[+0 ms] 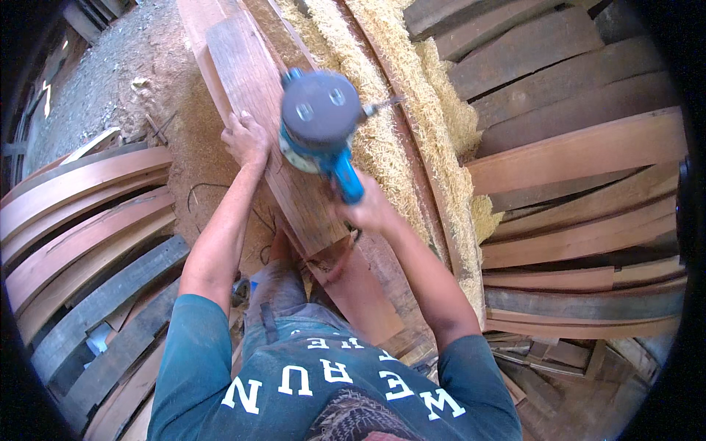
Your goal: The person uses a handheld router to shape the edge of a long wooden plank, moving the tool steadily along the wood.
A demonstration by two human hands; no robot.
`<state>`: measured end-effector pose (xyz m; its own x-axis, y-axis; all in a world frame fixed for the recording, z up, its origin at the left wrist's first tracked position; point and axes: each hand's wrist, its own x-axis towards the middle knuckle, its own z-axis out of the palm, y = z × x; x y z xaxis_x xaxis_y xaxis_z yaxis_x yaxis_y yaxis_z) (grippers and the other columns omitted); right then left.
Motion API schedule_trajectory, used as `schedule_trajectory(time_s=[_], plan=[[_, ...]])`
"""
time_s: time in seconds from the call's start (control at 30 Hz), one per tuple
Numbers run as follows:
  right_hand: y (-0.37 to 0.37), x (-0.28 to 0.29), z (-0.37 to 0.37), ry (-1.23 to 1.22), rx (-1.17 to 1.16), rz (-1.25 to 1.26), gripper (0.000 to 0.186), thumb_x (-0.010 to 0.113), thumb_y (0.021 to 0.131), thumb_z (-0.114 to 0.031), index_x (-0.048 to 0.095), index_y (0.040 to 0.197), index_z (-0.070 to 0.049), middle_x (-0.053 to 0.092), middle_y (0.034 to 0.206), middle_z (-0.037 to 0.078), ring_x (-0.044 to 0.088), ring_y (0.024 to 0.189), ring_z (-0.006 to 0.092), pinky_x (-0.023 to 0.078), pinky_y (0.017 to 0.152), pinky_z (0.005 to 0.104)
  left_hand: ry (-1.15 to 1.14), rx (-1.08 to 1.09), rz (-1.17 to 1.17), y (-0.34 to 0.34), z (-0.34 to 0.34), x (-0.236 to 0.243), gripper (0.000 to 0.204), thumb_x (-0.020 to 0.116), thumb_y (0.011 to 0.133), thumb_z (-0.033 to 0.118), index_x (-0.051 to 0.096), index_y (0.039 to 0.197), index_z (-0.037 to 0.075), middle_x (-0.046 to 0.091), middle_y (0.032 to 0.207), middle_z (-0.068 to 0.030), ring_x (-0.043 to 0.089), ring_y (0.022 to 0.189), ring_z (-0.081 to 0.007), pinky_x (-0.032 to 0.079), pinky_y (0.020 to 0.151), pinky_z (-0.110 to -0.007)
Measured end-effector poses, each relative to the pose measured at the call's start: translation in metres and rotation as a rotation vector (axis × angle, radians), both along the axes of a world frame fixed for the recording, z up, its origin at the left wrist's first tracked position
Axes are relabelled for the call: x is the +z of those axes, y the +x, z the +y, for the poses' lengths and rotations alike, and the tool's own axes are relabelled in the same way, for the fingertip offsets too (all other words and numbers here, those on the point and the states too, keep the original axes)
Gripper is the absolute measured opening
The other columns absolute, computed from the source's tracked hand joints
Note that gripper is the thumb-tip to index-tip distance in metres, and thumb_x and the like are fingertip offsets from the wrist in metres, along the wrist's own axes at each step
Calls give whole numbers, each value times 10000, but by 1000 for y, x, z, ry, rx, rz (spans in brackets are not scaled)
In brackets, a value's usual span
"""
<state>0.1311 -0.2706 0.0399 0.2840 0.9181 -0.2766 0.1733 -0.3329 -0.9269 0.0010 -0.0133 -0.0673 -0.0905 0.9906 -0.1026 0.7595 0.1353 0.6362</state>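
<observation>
A blue power tool with a round dark top (321,110), apparently a router, rests over a rough grey-brown wooden board (254,81). My right hand (371,206) is closed around the tool's blue handle at its near end. The tool is slightly blurred, and its underside is hidden. Farther up on the left, my left hand (246,138) grips the board's left edge with bent fingers. The board runs away from my body at a slant. A reddish plank (360,290) shows beyond its near end, close to my legs.
Curved boards are stacked on the left (88,198) and on the right (581,154). Pale wood shavings (382,147) heap along a long timber beside the board. A thin dark cord (198,189) loops near my left forearm. Gravelly ground (140,66) lies at the far left.
</observation>
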Motion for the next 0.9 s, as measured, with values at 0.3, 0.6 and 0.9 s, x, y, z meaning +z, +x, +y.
schedule_trajectory(time_s=[0.3, 0.6, 0.9], plan=[[36, -7, 150, 116, -77, 101, 617, 772, 689, -183, 613, 1271, -56, 685, 951, 107, 616, 864, 245, 529, 860, 402, -42, -53, -104, 8, -3, 6, 587, 403, 1063, 501, 496, 1481, 100, 440, 1405, -386, 502, 1230, -568, 398, 1082, -614], [-20, 8, -82, -129, 3, 39, 500, 779, 705, -157, 621, 1168, -53, 695, 986, 148, 692, 956, 337, 545, 916, 428, 74, -11, 68, -2, 8, -6, 507, 455, 1066, 448, 548, 1430, 108, 543, 1253, -370, 577, 1145, -526, 454, 1038, -576], [-40, 12, -160, -355, 19, 188, 515, 779, 716, -107, 616, 1203, -67, 680, 1004, 169, 673, 959, 342, 519, 896, 477, 298, -22, 47, -13, 6, -16, 638, 462, 1074, 427, 385, 1576, 41, 316, 1581, -373, 384, 1437, -541, 309, 1197, -584]])
